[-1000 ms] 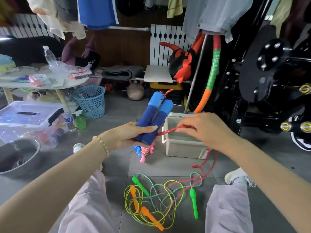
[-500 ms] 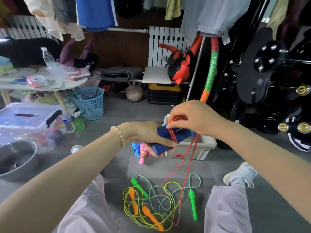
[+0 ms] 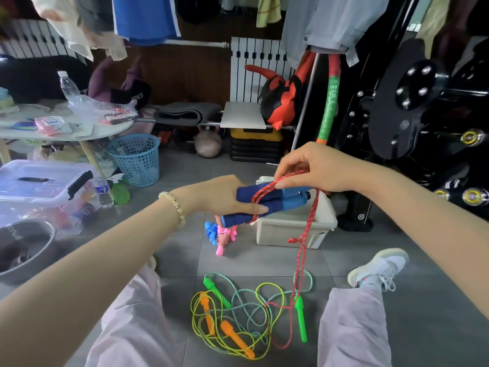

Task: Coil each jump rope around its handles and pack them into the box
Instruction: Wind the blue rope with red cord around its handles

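Underfoot: grey tiled floor [image 3: 423, 300], with a person seated on it, pale trouser legs spread to either side.
Room: a cluttered store space; clothes hang overhead, a white radiator [image 3: 254, 67] stands on the back wall and a black exercise machine [image 3: 410, 102] on the right.
Left side: a round table [image 3: 79, 131], a blue mesh basket [image 3: 135, 160] and a clear lidded bin [image 3: 39, 186].
Blue handles [image 3: 275, 201]: held in the air side by side, long axis running left to right and rising slightly, lighter cap ends pointing right, above the box [image 3: 296, 231].
Red rope [image 3: 304, 247]: looped across the handles, then hanging past the box front to the floor.
Left hand [image 3: 219, 197]: fingers wrapped round the dark foam ends of the handles.
Right hand [image 3: 317, 168]: thumb and forefinger pinch the red rope just above the handles; the other fingers are loosely curled.
Loose ropes [image 3: 238, 313]: green and orange-handled ropes lie tangled on the floor between the legs.
Coiled bundle [image 3: 222, 237]: pink and blue, on the floor just left of the box.
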`<state>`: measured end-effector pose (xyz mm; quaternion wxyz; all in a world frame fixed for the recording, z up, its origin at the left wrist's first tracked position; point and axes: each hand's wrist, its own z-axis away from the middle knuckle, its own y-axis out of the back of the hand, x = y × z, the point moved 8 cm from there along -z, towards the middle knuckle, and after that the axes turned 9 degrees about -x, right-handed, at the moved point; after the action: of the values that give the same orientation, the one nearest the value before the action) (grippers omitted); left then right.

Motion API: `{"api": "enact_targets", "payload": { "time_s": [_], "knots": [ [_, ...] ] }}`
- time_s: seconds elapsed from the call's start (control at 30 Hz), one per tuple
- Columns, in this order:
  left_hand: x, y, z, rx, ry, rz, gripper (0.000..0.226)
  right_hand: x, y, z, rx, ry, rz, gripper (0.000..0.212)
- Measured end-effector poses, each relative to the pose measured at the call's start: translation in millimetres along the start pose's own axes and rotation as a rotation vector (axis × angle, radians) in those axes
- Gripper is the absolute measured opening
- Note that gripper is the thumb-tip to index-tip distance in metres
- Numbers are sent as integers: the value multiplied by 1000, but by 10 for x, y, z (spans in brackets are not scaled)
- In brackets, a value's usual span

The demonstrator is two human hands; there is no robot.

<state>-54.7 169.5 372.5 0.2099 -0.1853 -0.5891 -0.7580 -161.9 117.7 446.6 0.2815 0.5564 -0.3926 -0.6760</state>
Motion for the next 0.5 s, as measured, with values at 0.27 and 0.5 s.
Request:
{"api": "enact_targets", "payload": {
  "time_s": [0.27,0.5],
  "knots": [
    [285,-198,54,-122,-140,-40,34,44,-145,-129,-41,-44,-128,17],
    [199,-168,200,-79,-138,-58,32,365,-411,-17,-144,-161,-317,54]
  ]
}}
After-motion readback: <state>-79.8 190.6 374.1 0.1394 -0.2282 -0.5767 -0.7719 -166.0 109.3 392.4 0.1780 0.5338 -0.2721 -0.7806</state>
